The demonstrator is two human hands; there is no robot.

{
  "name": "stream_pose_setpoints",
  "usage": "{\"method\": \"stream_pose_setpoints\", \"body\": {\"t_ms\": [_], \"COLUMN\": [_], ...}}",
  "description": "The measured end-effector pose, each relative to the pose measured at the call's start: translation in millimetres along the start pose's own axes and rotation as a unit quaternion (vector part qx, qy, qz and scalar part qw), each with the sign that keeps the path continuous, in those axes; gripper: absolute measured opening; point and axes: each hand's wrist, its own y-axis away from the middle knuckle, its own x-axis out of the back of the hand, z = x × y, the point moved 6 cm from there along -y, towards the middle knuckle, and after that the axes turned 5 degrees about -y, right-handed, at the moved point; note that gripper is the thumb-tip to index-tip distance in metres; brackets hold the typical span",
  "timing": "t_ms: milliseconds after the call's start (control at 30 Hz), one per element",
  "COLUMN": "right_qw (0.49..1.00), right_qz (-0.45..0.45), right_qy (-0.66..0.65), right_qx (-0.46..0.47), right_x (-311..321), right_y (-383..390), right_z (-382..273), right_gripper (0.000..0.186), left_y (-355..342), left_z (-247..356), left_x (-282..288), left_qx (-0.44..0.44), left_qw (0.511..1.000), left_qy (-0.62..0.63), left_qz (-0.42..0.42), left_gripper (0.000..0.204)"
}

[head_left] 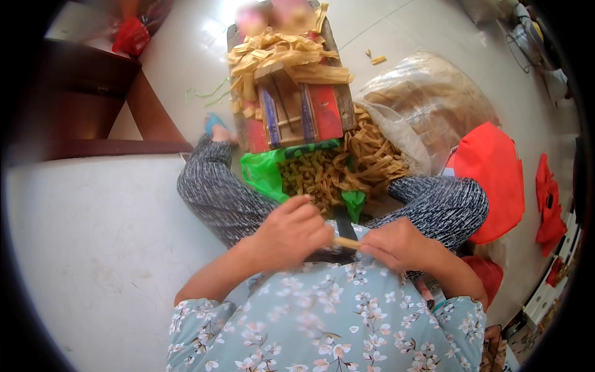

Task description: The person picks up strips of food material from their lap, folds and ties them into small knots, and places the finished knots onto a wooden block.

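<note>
In front of my lap, a narrow tan strip (pixel 347 242) spans the gap between my two hands. My left hand (pixel 292 228) is closed around its left end, and my right hand (pixel 396 244) pinches the other end. The strip's material is unclear. Just beyond my hands, between my knees, an open green plastic bag (pixel 263 174) holds short tan pieces (pixel 308 177). Longer brown strips (pixel 375 149) spill beside it at the right.
Past the bag stands a low red-topped wooden bench (pixel 326 111) with a wooden block-like fixture (pixel 282 102) and heaped yellowish strips (pixel 273 53). A large clear plastic sack (pixel 427 87) and a red bag (pixel 493 183) lie right. A white surface (pixel 105 248) fills the left.
</note>
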Motion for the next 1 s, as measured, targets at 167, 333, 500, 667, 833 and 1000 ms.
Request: {"method": "stream_pose_setpoints", "body": {"t_ms": [167, 333, 500, 667, 833, 1000], "right_qw": [0.977, 0.977, 0.915, 0.9, 0.916, 0.881], "right_qz": [0.178, 0.182, 0.269, 0.272, 0.254, 0.282], "right_qy": [0.034, 0.022, 0.282, 0.329, 0.289, 0.349], "right_qx": [0.11, 0.105, 0.103, 0.091, 0.112, 0.147], "right_x": [22, 11, 47, 52, 49, 61], "right_y": [-27, -43, -35, -31, -34, -23], "right_z": [-17, 2, -9, -11, -19, -8], "right_gripper": [0.012, 0.011, 0.02, 0.024, 0.022, 0.024], "left_y": [-9, -16, -2, -5, -6, 9], "left_z": [-41, -59, -62, -40, -38, -47], "left_x": [-25, -57, -71, -65, -73, -64], "left_qx": [0.163, 0.319, 0.405, 0.363, 0.375, 0.418], "left_qw": [0.965, 0.822, 0.596, 0.672, 0.653, 0.68], "left_qy": [0.205, 0.464, 0.693, 0.644, 0.656, 0.6], "left_qz": [-0.028, 0.088, 0.033, -0.048, -0.041, -0.045], "left_gripper": [0.029, 0.044, 0.04, 0.035, 0.026, 0.024]}}
